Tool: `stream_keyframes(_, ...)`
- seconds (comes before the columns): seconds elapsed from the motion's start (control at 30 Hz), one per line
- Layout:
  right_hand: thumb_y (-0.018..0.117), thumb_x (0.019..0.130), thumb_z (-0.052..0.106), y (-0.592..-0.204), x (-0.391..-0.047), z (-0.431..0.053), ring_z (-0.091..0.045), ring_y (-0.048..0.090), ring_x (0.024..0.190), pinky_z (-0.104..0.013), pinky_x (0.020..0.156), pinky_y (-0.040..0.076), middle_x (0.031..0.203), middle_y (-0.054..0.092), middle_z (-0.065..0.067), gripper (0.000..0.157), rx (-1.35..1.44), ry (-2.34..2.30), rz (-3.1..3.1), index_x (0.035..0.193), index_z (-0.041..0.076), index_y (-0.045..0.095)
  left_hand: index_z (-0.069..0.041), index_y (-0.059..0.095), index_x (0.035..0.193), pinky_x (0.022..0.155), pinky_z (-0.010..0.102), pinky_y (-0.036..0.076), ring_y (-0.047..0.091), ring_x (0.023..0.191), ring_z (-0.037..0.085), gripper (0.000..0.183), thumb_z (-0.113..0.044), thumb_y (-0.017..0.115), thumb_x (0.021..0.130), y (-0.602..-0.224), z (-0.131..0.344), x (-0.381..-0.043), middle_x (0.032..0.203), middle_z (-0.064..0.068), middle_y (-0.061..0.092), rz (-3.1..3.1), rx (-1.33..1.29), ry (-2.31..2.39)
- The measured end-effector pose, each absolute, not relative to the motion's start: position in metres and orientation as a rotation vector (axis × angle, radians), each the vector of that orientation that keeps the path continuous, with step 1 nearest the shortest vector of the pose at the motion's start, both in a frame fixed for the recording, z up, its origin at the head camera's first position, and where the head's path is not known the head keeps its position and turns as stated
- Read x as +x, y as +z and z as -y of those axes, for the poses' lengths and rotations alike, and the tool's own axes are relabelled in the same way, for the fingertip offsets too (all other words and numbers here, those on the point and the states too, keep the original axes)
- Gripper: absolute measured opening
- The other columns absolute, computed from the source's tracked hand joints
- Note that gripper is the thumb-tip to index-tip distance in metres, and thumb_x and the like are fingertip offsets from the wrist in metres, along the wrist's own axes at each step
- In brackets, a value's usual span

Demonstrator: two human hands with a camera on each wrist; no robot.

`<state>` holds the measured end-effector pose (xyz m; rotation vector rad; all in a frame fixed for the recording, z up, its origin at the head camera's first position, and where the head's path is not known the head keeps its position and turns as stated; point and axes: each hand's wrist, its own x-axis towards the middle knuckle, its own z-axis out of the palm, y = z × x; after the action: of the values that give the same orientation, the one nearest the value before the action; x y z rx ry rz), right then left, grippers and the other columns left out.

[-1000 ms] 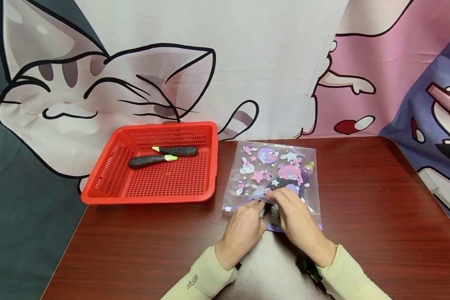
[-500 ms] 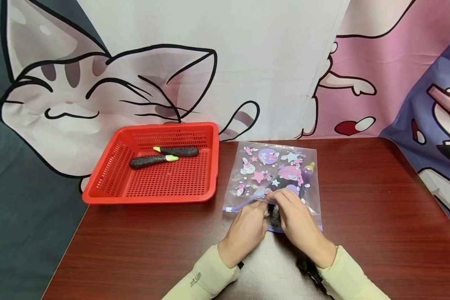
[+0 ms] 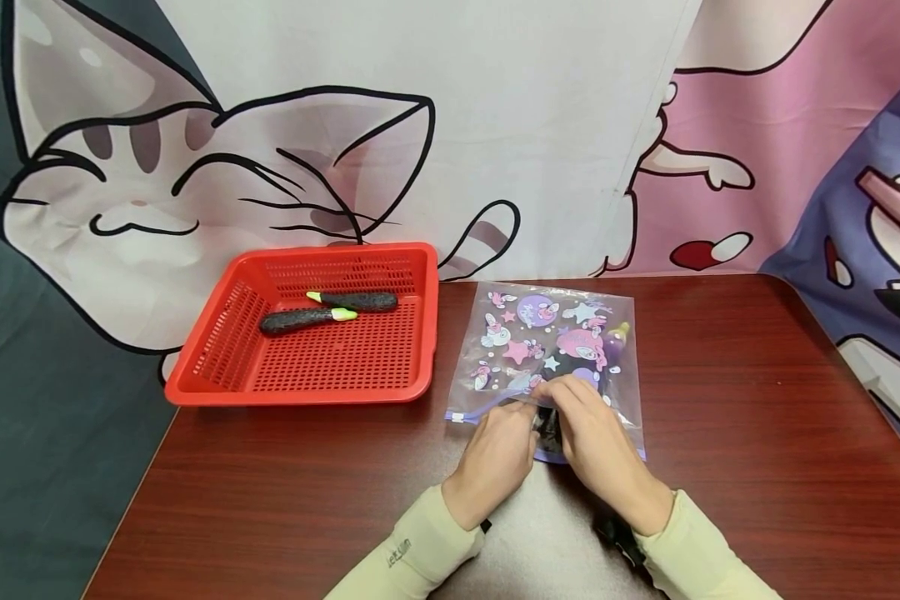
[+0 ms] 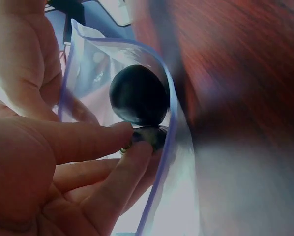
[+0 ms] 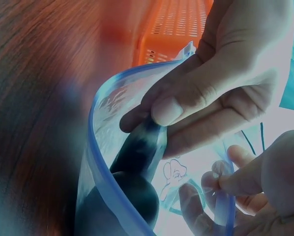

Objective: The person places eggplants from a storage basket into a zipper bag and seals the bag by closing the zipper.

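A clear zip bag (image 3: 461, 375) with purple edging and cartoon prints lies on the table, its mouth toward me. My left hand (image 3: 491, 462) reaches into that mouth. Its thumb and fingers pinch the narrow end of a dark, glossy, tapered vegetable (image 5: 142, 145), seen in the right wrist view. Alongside is another dark vegetable (image 4: 137, 96), its rounded end facing the opening. My right hand (image 3: 596, 442) pinches the bag's upper edge and holds the mouth apart. Deeper in the bag lies a small purple eggplant (image 3: 617, 343) with a yellow-green stem.
To the left stands a red perforated basket (image 3: 300, 398) holding two black vegetables (image 3: 296, 321) with lime-green tips. A white slider (image 3: 457, 417) sits at the bag's left corner. Behind the brown table (image 3: 720, 400) hangs a cartoon-printed cloth (image 3: 555, 125).
My left hand has shifted slightly to the right at the bag's mouth, and the pale end of the dark vegetable beside it has become less visible. My right hand stays in place.
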<state>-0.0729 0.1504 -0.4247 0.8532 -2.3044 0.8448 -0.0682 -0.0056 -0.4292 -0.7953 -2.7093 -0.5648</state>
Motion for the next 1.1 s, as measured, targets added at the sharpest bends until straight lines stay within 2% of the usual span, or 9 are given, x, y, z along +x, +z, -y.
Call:
stream_keyframes(0.1, 0.052, 0.082, -0.023, -0.4242, -0.0728, -0.1501, -0.021, 0.058, 0.091, -0.034, 0.082, 0.048, 0.101, 0.062, -0.004, 0.037, 0.852, 0.848, 2.312, 0.105, 0.003, 0.065, -0.004, 0.072, 0.101, 0.064, 0.028, 0.054, 0.070, 0.074, 0.016, 0.022, -0.006, 0.078, 0.080, -0.4311, 0.0048, -0.0694, 0.081, 0.001, 0.071, 2.711, -0.777, -0.565)
stream_keyframes(0.3, 0.051, 0.083, -0.021, -0.4235, -0.0727, -0.1503, -0.023, 0.059, 0.090, -0.035, 0.081, 0.048, 0.101, 0.062, -0.005, 0.035, 0.848, 0.845, 2.324, 0.105, 0.003, 0.064, -0.008, 0.071, 0.086, 0.062, 0.028, 0.053, 0.069, 0.071, 0.017, 0.010, -0.008, 0.079, 0.080, -0.4338, 0.0037, -0.0726, 0.076, 0.001, 0.070, 2.737, -0.727, -0.638)
stream_keyframes(0.43, 0.051, 0.083, -0.022, -0.4235, -0.0724, -0.1501, -0.022, 0.059, 0.091, -0.035, 0.082, 0.048, 0.101, 0.062, -0.005, 0.036, 0.846, 0.848, 2.327, 0.105, 0.003, 0.065, -0.009, 0.070, 0.080, 0.059, 0.028, 0.051, 0.068, 0.068, 0.017, 0.010, -0.008, 0.079, 0.079, -0.4351, 0.0030, -0.0742, 0.071, 0.000, 0.068, 2.749, -0.706, -0.639)
stream_keyframes(0.7, 0.052, 0.080, -0.024, -0.4238, -0.0727, -0.1494, -0.020, 0.058, 0.093, -0.032, 0.084, 0.047, 0.102, 0.063, -0.004, 0.039, 0.854, 0.864, 2.315, 0.105, 0.003, 0.065, -0.007, 0.072, 0.089, 0.061, 0.027, 0.053, 0.069, 0.072, 0.017, 0.013, -0.003, 0.078, 0.078, -0.4344, 0.0049, -0.0751, 0.074, 0.001, 0.068, 2.790, -0.712, -0.631)
stream_keyframes(1.1, 0.054, 0.079, -0.026, -0.4252, -0.0733, -0.1500, -0.019, 0.058, 0.094, -0.030, 0.084, 0.047, 0.103, 0.062, -0.003, 0.041, 0.851, 0.880, 2.310, 0.105, 0.004, 0.066, -0.006, 0.071, 0.088, 0.060, 0.028, 0.053, 0.069, 0.069, 0.018, 0.013, -0.007, 0.079, 0.078, -0.4286, 0.0102, -0.0716, 0.073, 0.001, 0.068, 2.802, -0.734, -0.607)
